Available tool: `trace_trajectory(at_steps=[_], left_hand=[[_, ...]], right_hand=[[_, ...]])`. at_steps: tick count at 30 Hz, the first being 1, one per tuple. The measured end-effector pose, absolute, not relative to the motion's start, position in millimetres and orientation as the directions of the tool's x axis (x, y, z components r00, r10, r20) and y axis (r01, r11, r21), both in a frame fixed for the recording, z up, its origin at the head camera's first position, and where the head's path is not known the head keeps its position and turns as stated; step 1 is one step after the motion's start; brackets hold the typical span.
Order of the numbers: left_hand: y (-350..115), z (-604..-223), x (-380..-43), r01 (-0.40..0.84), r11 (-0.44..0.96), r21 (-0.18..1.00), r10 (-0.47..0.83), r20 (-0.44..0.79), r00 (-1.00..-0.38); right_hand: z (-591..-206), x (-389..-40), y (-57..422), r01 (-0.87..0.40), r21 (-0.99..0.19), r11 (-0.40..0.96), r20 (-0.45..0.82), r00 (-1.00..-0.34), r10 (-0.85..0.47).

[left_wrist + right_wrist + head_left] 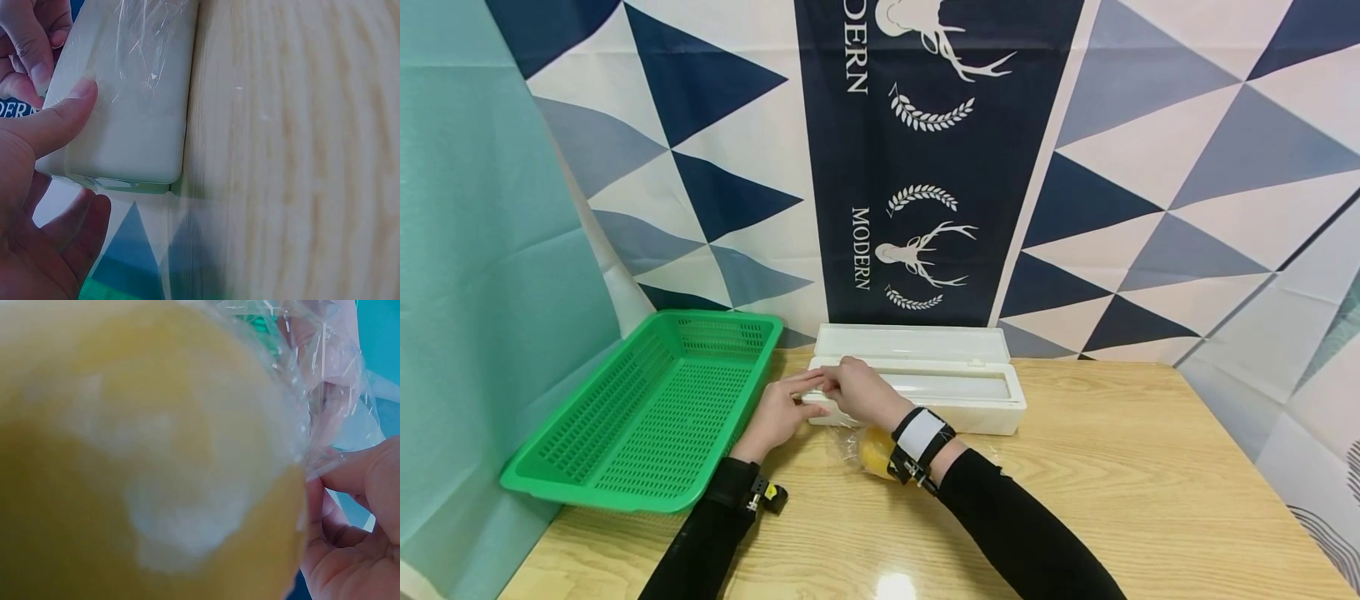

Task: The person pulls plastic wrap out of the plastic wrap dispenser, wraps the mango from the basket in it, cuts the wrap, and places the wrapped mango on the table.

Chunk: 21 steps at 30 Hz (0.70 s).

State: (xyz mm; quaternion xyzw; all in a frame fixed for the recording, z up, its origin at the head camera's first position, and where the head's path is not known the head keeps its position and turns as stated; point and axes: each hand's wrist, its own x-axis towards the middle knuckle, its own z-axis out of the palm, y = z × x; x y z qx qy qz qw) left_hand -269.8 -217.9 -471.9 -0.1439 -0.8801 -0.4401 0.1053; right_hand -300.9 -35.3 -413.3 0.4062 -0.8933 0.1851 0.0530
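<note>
A white cling film dispenser point(917, 414) stands at the back of the table with its lid point(910, 342) raised. My left hand point(778, 412) holds its left end, the thumb on the front face in the left wrist view. Across the top, my right hand point(861, 390) works close to the left fingertips. Its thumb and forefinger pinch clear cling film point(328, 459) in the right wrist view. Below my right wrist lies a round yellow thing point(876, 452), partly covered by clear film. It fills much of the right wrist view, blurred, so its exact kind is unclear.
To the left, a green plastic basket point(758, 367) sits tilted at the table edge, next to a light teal cloth point(490, 250). A patterned curtain point(917, 150) hangs right behind the dispenser. Wooden tabletop point(1112, 483) extends to the right.
</note>
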Motion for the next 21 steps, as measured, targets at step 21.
trace_trajectory(at_steps=[21], left_hand=[[-217.7,-472.8,-269.5,0.361,0.571,0.737,0.167,0.327,-0.930]], right_hand=[[-413.0,-300.6,-32.6,-0.755,-0.281,0.593,0.262,-0.655,-0.709]])
